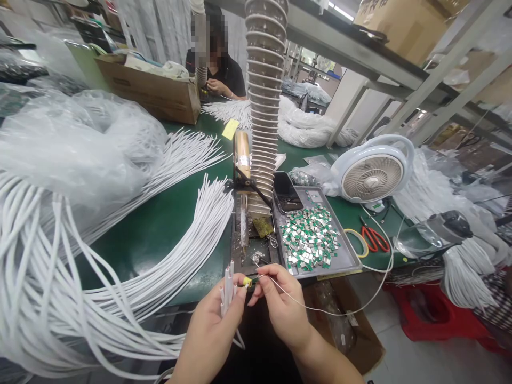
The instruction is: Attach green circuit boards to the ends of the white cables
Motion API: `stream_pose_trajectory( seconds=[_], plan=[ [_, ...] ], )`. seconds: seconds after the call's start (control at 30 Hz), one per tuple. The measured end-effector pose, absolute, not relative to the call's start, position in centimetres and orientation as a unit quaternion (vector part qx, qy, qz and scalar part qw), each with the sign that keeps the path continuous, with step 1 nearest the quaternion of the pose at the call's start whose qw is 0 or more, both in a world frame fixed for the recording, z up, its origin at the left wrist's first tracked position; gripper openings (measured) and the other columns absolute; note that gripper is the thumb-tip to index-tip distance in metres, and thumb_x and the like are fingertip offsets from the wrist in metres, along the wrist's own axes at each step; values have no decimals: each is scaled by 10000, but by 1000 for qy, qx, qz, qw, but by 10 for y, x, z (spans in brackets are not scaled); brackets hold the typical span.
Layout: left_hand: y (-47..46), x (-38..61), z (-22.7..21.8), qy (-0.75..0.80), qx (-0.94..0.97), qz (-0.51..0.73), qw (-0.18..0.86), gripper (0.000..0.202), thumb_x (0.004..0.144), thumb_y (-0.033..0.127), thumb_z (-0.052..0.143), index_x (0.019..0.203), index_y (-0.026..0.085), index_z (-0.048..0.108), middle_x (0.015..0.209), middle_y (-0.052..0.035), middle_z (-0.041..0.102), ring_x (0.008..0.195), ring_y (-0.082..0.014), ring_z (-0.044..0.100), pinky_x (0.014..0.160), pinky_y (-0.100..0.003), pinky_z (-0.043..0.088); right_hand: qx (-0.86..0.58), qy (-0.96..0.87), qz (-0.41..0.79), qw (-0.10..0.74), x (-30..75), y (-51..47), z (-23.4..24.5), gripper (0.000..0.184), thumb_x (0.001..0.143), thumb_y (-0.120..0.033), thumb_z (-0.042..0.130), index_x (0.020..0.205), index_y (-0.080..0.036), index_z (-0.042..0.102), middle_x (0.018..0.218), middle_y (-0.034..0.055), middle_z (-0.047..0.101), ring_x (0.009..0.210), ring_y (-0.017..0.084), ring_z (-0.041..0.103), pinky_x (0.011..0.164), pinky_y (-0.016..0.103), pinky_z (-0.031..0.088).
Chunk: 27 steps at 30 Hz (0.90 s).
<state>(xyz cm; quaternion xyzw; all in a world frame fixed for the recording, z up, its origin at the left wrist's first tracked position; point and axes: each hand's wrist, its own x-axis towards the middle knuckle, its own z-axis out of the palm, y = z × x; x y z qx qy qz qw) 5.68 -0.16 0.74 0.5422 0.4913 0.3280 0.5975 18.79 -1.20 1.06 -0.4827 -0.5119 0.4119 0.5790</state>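
My left hand (pixel 216 314) is closed around several white cables (pixel 228 288), their cut ends pointing up. At its index fingertip sits a small yellow piece (pixel 247 281), which looks like tape. My right hand (pixel 284 306) pinches a thin pale wire (pixel 320 311) close to that fingertip. Between the two hands is a small dark green part, too small to make out fully. Just beyond them, a soldering iron (pixel 242 154) with a tan handle is mounted tip down. A grey tray (pixel 349 258) holds many small green-and-silver connectors (pixel 310 240).
A ribbed exhaust hose (pixel 266 80) hangs beside the iron. Bundled white cables (pixel 180 261) cover the left. A phone (pixel 287 192) lies on the tray's edge. Rightward are a fan (pixel 374 173), red-handled cutters (pixel 374 238) and a tape roll (pixel 357 242). A co-worker (pixel 224 69) sits opposite.
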Motion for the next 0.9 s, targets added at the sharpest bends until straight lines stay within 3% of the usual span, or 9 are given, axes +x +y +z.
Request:
stream_pose_trajectory(
  seconds=[0.1, 0.4, 0.67, 0.9],
  plan=[
    [-1, 59, 10, 488, 521, 344, 610, 533, 799, 573, 490, 1064, 112, 453, 567, 17, 276, 496, -79, 261, 453, -190, 236, -484, -504, 419, 580, 186, -12, 14, 164, 872, -239, 463, 889, -78, 494, 619, 14, 499, 502, 76, 547, 519, 172, 466],
    [-4, 60, 8, 503, 486, 365, 614, 561, 777, 551, 532, 1117, 110, 465, 555, 22, 276, 502, -79, 270, 463, -180, 258, -533, -525, 353, 562, 186, -12, 7, 148, 849, -223, 485, 852, -98, 563, 709, 38, 508, 537, 53, 486, 490, 165, 439],
    [-5, 59, 7, 520, 455, 375, 618, 569, 736, 566, 568, 1075, 113, 498, 689, -31, 450, 521, -64, 311, 461, -175, 248, -527, -571, 291, 558, 187, -11, 11, 96, 827, -157, 495, 785, -96, 555, 720, 25, 518, 516, 35, 471, 488, 159, 417],
    [-5, 59, 8, 525, 450, 372, 619, 583, 732, 564, 575, 1093, 118, 470, 720, -32, 469, 538, -64, 335, 473, -172, 254, -531, -563, 315, 550, 186, -11, 9, 111, 818, -173, 500, 761, -87, 543, 678, 27, 511, 515, 50, 479, 475, 164, 414]
  ],
)
